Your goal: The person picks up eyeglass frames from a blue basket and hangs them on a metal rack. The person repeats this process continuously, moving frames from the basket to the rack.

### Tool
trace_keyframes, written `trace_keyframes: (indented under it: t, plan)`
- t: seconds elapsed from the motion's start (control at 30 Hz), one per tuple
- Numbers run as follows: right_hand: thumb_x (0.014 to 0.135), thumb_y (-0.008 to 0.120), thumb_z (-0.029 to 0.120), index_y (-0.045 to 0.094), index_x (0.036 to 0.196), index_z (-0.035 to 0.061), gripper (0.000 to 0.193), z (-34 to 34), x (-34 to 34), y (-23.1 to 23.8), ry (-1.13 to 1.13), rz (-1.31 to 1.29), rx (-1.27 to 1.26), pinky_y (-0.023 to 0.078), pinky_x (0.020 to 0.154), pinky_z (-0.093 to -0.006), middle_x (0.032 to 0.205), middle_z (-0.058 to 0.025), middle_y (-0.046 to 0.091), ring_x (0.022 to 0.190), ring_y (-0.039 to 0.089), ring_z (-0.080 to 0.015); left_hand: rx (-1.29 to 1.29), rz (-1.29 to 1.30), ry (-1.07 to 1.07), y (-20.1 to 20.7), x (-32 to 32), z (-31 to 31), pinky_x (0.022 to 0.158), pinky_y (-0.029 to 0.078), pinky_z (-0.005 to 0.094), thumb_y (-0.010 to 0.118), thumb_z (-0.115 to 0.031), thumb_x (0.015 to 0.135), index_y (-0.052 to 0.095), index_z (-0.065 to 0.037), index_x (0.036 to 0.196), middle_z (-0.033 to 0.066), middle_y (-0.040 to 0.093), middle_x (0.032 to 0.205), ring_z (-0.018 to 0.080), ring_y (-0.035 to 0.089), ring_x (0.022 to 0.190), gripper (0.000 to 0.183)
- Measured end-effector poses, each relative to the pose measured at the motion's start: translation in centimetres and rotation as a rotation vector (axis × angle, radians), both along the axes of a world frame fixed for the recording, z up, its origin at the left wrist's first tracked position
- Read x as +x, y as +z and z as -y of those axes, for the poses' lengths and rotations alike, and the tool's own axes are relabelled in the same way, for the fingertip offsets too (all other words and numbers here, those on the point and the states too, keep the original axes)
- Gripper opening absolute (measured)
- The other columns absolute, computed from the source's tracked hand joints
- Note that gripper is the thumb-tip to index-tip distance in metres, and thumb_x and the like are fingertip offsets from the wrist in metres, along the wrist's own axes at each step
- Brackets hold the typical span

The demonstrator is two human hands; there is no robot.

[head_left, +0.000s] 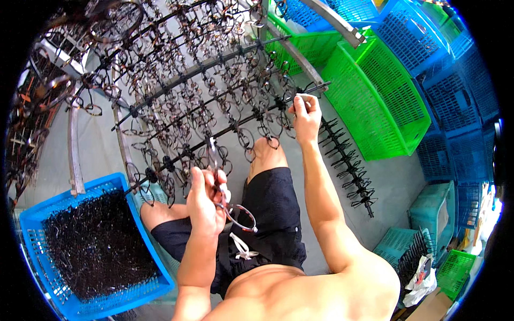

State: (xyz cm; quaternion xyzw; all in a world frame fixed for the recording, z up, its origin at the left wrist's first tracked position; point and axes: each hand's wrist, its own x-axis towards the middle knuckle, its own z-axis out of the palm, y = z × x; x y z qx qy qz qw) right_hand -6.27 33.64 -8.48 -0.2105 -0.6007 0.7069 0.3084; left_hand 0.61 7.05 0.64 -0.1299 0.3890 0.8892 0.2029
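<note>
My left hand is closed around a brown-and-red mottled eyeglass frame, whose rim hangs out to the right of the fingers. It is in front of a long black rod hung with many dark eyeglass frames. Farther right, my right hand has thumb and fingers pinched together at this rod, close to its right end. What lies between those fingertips is too small to make out.
More loaded rods fill the metal rack ahead. A blue crate full of thin black pieces stands at lower left. To the right are a spiky black rod on the floor, green baskets and stacked blue crates.
</note>
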Motion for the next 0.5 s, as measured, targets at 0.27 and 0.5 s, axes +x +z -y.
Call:
trace_keyframes:
  t: [0.27,0.5]
  plan:
    - [0.090,0.056,0.020,0.058,0.097,0.0046,0.017,-0.9,0.8,0.7,0.109,0.161,-0.020,0.039,0.055,-0.0201,0.078,-0.0025,0.064,0.065,0.052,-0.0032,-0.069,-0.070,-0.054,0.2,0.6,-1.2,0.042,0.031,0.0247,0.036,-0.043,0.095,0.038,-0.012,0.075,0.0081,0.053,0.082,0.0121,0.043,0.050,0.037]
    - [0.088,0.059,0.023,0.060,0.094,0.0057,0.018,-1.0,0.5,-0.6,0.183,-0.010,-0.241,0.028,0.037,-0.0190,0.071,-0.0041,0.061,0.042,0.040,-0.0038,-0.110,-0.339,-0.089,-0.7,1.6,-0.5,0.063,0.034,0.0207,0.054,-0.022,0.092,0.056,-0.005,0.085,-0.0001,0.053,0.088,0.0060,0.042,0.072,0.018]
